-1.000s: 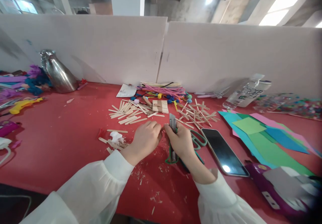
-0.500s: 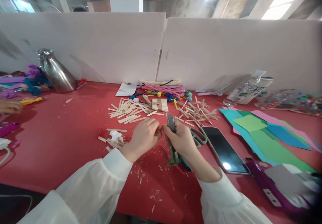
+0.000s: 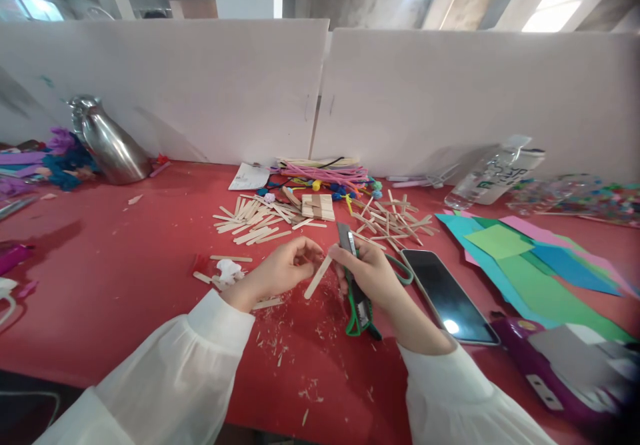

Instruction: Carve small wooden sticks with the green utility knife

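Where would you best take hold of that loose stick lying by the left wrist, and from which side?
Grip the wooden stick near its right end, coming from above and from the right. It lies flat on the red table, so only its long edges offer a pinch, and its left end runs close under the left hand. The right hand is shut on the utility knife.

Pale wooden stick (tilted) beside green-handled utility knife.

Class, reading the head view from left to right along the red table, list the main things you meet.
Steel jug → loose craft sticks → left hand → right hand → phone → coloured paper sheets.
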A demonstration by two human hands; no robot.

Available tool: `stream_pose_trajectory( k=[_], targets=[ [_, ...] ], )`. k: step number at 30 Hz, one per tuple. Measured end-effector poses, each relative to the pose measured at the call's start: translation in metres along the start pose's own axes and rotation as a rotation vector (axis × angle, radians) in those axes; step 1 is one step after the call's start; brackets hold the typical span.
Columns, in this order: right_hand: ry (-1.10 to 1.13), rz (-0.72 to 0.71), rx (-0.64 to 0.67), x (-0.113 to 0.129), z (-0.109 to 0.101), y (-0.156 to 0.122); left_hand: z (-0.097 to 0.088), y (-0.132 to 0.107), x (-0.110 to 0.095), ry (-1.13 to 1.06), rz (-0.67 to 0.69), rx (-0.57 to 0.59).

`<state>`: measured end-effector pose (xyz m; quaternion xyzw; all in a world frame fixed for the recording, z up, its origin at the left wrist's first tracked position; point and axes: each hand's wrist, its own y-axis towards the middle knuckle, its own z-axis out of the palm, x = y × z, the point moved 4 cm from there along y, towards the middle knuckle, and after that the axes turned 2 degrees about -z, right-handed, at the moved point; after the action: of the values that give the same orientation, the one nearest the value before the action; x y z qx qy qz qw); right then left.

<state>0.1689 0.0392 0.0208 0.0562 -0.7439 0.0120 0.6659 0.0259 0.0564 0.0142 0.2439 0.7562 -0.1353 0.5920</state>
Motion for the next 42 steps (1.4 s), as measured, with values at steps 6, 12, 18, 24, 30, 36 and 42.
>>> stream_pose_trajectory(
  k=[6,12,18,24,30,36,42],
  targets=[
    [-0.034,-0.015,0.006,0.0,-0.002,0.0,0.008,-0.005,-0.005,-0.095,-0.078,0.243],
    [-0.086,-0.02,0.032,-0.001,-0.001,0.0,0.013,-0.006,-0.003,-0.094,-0.148,0.214],
    [-0.112,-0.035,0.033,0.004,0.001,-0.001,0.017,-0.008,0.0,-0.129,-0.186,0.148],
    [-0.12,-0.031,0.039,0.002,-0.004,0.001,0.017,-0.009,0.0,-0.211,-0.154,0.333],
    [-0.201,-0.074,-0.047,0.002,-0.006,0.001,0.009,-0.003,0.004,-0.167,-0.133,0.127],
    [-0.273,-0.07,-0.092,0.007,-0.002,-0.002,0.0,-0.003,0.0,-0.212,-0.143,0.018],
    [-0.326,-0.123,-0.189,0.008,-0.003,-0.004,0.002,-0.005,-0.001,-0.279,-0.174,0.03]
  ],
)
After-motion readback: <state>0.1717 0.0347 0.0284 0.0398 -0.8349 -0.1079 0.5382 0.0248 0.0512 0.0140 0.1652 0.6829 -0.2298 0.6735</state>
